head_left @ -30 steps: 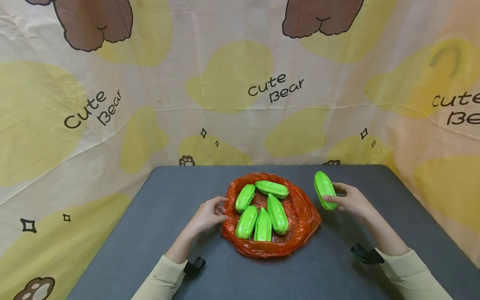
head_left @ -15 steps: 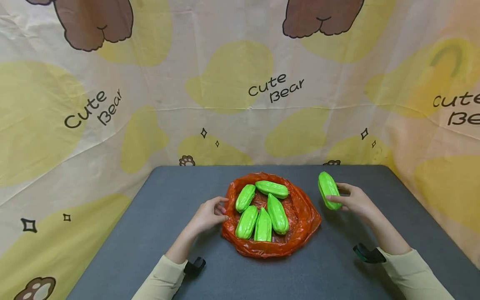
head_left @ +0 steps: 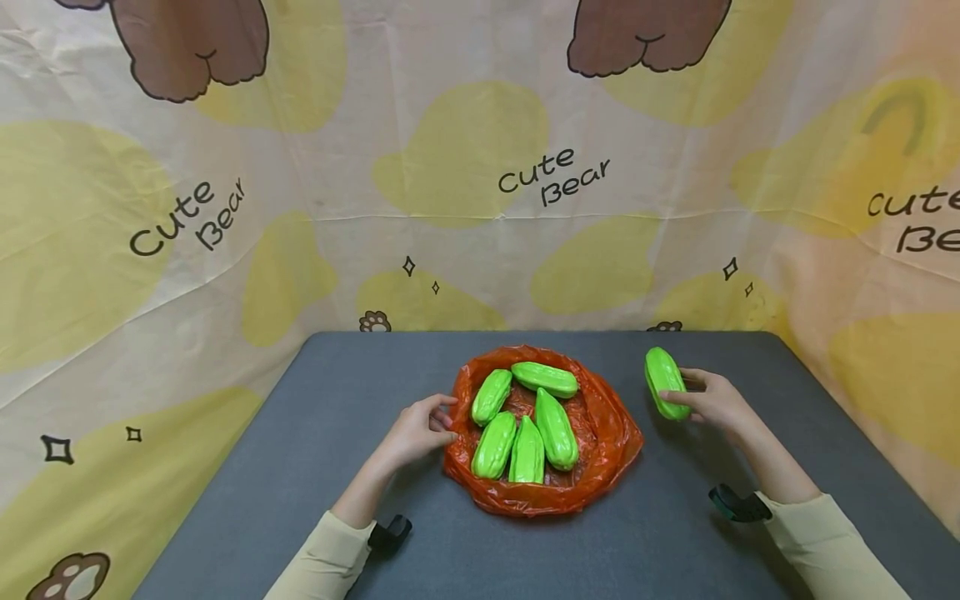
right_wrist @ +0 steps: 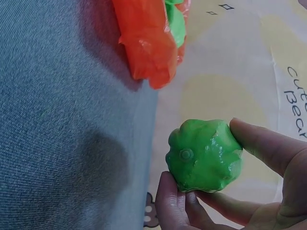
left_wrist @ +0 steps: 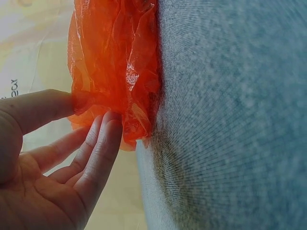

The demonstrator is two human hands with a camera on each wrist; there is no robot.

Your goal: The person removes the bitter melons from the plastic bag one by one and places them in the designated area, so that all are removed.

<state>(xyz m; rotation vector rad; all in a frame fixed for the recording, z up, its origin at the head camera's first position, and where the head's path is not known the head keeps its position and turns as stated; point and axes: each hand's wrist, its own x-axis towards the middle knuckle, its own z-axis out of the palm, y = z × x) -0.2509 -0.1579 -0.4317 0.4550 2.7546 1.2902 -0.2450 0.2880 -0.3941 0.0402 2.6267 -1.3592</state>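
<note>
A red plastic bag (head_left: pixel 630 433) with its rim rolled down stands spread on the table, holding several shiny green ribbed gourds (head_left: pixel 556 429). My left hand (head_left: pixel 417 429) holds the left side of its rim. In the left wrist view the thumb (left_wrist: pixel 41 109) and fingertips sit against the thin, crumpled plastic (left_wrist: pixel 120 67). To the right of the bag, my right hand (head_left: pixel 716 402) grips another green gourd (head_left: pixel 663 382) between thumb and fingers. The right wrist view shows this gourd (right_wrist: pixel 206 155) end-on, lobed with a small round nub, raised with a shadow on the table.
The grey table (head_left: pixel 375 367) reaches back to a hanging cloth (head_left: pixel 465 183) with yellow patches, bear prints and lettering. A black strap (head_left: pixel 738 504) is on the right wrist, with another black strap (head_left: pixel 389 533) on the left.
My right hand has moved a little to the right, away from the bag, carrying the gourd. The left hand, the bag and the gourds inside stay in place.
</note>
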